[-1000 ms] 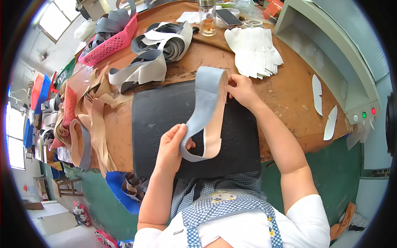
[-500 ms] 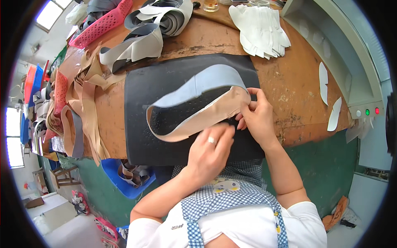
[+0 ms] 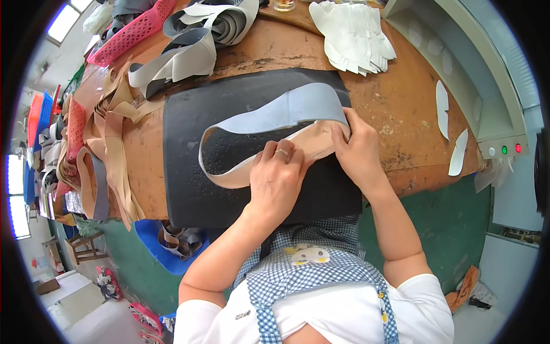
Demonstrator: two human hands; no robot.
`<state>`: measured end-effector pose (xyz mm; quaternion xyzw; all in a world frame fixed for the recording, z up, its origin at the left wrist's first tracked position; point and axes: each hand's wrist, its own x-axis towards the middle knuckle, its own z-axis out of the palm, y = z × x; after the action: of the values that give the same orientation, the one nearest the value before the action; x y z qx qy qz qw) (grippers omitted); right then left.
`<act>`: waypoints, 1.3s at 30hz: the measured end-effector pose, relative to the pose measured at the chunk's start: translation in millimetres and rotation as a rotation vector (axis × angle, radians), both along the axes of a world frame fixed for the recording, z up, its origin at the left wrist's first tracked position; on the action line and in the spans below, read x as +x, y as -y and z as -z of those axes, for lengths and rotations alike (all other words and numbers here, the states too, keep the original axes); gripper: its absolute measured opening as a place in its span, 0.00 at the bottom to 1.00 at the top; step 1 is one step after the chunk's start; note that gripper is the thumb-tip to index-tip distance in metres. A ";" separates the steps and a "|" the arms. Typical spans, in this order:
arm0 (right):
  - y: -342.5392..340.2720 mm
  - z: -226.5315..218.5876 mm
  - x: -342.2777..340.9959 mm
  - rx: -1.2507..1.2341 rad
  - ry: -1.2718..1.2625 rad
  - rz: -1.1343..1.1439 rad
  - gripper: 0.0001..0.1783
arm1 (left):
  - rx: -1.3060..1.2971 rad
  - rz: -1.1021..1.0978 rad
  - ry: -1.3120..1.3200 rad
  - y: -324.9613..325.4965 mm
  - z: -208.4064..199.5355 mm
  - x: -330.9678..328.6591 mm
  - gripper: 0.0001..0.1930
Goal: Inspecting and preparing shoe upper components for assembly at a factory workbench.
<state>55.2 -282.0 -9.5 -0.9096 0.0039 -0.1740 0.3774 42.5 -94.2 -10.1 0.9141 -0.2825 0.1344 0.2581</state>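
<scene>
A loop of leather strip (image 3: pixel 263 119), pale blue-grey on one face and tan on the other, stands on its edge over a black mat (image 3: pixel 197 206). My right hand (image 3: pixel 360 148) grips the loop's right bend, thumb on the inside and fingers around the outside. My left hand (image 3: pixel 279 180), with a ring on one finger, is curled over the near tan side. Its fingertips reach inside the loop and are partly hidden, and the fingers are closed around the strip's upper edge.
Rolled grey-white strips (image 3: pixel 195 43) and a fan of white cut pieces (image 3: pixel 355 37) lie at the back of the wooden table (image 3: pixel 395 120). Tan strips (image 3: pixel 112 137) hang over the left edge, above a blue basin (image 3: pixel 163 252). A grey housing with buttons (image 3: pixel 487 109) rises at right.
My left hand has moved up from in front of the loop onto its near side. My right hand has closed more fully around the right bend. The view has shifted slightly.
</scene>
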 end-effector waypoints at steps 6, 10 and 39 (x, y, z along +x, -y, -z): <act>-3.4 1.2 -1.8 0.402 -0.231 0.011 0.16 | -0.142 -0.047 0.024 16.8 8.5 24.1 0.09; -9.3 5.7 -12.8 0.534 -0.133 0.017 0.13 | -0.065 -0.068 0.089 25.5 10.0 29.2 0.10; -12.3 -0.1 -22.3 0.669 -0.340 -0.037 0.10 | -0.228 0.025 -0.116 -1.7 7.8 34.3 0.09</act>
<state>32.9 -269.7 -9.4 -0.7519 0.1067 -0.0027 0.6506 76.8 -92.5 -17.9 0.8814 -0.2614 0.1094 0.3780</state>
